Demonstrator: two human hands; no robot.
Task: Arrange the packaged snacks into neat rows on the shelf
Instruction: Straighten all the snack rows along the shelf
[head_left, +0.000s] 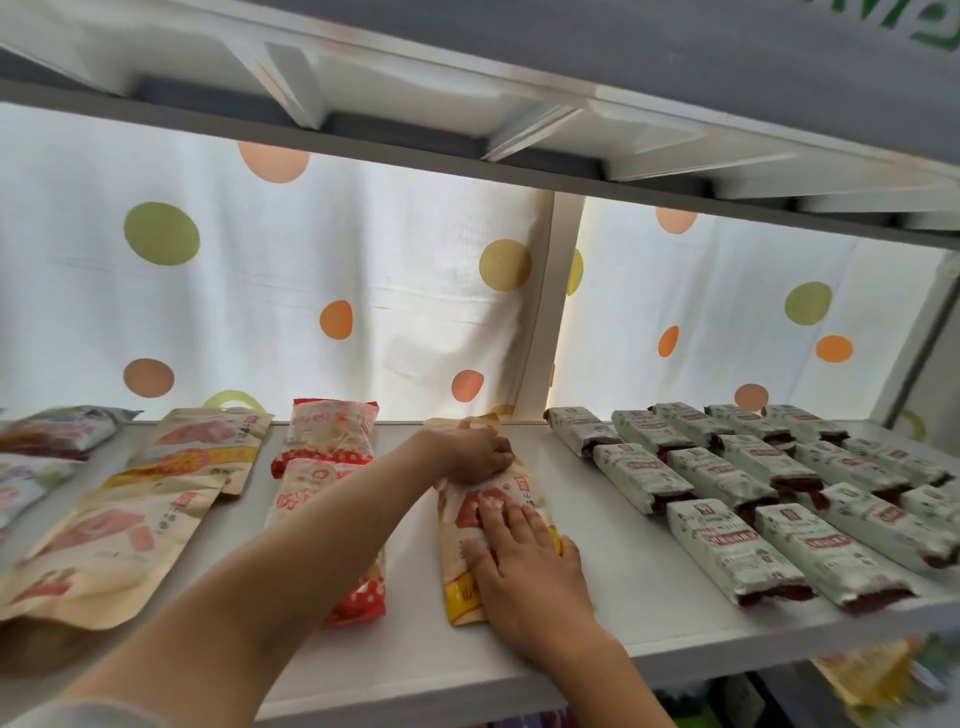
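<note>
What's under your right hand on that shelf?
The right hand lies flat on a tan snack pouch with red and yellow print. The left hand grips the pouch's far end. Whether a second pouch lies beneath is hidden.

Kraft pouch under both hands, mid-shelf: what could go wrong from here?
1. The left hand grips the far end of the kraft pouch while the right hand presses flat on it; pulling unevenly could skew or crumple it.
2. Its near end sits close to the shelf front edge, so it might slide off.
3. The left forearm crosses just above the red pouches and could nudge that column out of line.
</note>
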